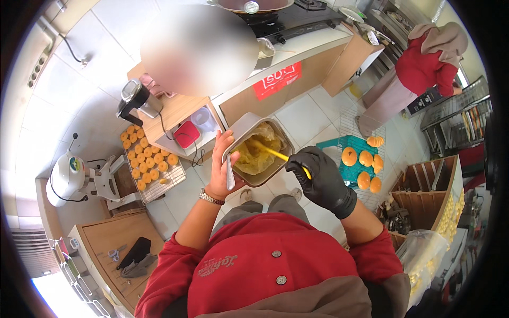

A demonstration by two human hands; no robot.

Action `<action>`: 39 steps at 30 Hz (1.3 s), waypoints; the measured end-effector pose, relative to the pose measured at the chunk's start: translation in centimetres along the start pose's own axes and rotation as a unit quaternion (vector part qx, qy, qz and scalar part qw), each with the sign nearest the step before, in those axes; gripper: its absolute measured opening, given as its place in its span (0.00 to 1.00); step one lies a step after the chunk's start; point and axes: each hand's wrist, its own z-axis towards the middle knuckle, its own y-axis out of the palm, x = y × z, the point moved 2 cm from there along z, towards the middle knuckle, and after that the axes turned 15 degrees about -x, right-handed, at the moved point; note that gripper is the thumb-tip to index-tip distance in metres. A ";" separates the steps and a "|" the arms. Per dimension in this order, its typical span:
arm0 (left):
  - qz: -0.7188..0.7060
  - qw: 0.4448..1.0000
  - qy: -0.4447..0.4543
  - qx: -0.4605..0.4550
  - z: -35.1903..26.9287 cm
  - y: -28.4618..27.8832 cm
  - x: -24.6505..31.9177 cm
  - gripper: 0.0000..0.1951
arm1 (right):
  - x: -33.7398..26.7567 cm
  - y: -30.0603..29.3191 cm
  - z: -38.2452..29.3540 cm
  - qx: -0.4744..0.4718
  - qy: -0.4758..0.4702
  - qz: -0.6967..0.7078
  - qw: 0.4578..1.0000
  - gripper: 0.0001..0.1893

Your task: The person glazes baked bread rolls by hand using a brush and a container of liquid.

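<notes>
My bare left hand (224,167) holds a rectangular metal tin (251,123) tilted in front of my body, and a metal utensil handle (230,175) lies between the fingers and the tin's outer side. A clear plastic liner (274,137) with yellow, sticky-looking contents sits inside the tin. My right hand (318,175), in a black glove, grips a yellow-handled tool (274,152). The tool's far end reaches into the yellow contents, so its shape is hidden.
Ring-shaped pastries (150,162) fill much of a wire rack (167,185) at left. Round buns (349,156) rest on another rack at right, above a teal stool (326,144). A wooden counter (175,107) holds a metal jug appliance (147,103). A co-worker (421,67) stands at upper right.
</notes>
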 end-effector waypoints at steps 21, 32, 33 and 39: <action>0.118 0.980 0.163 0.007 1.8 -4.4 -0.5 0.22 | -3.6 4.0 2.2 0.099 0.231 0.243 0.937 0.09; 0.175 0.965 0.190 -0.039 4.0 -0.8 -0.9 0.52 | 0.5 6.4 -3.2 0.287 0.320 0.608 0.667 0.19; 0.170 0.965 0.193 -0.048 4.3 -0.4 -0.9 0.52 | 0.8 6.5 -3.8 0.300 0.319 0.619 0.652 0.19; 0.111 0.985 0.128 -0.045 5.6 3.6 -1.4 0.48 | 2.2 4.5 -7.3 0.402 0.310 0.587 0.630 0.19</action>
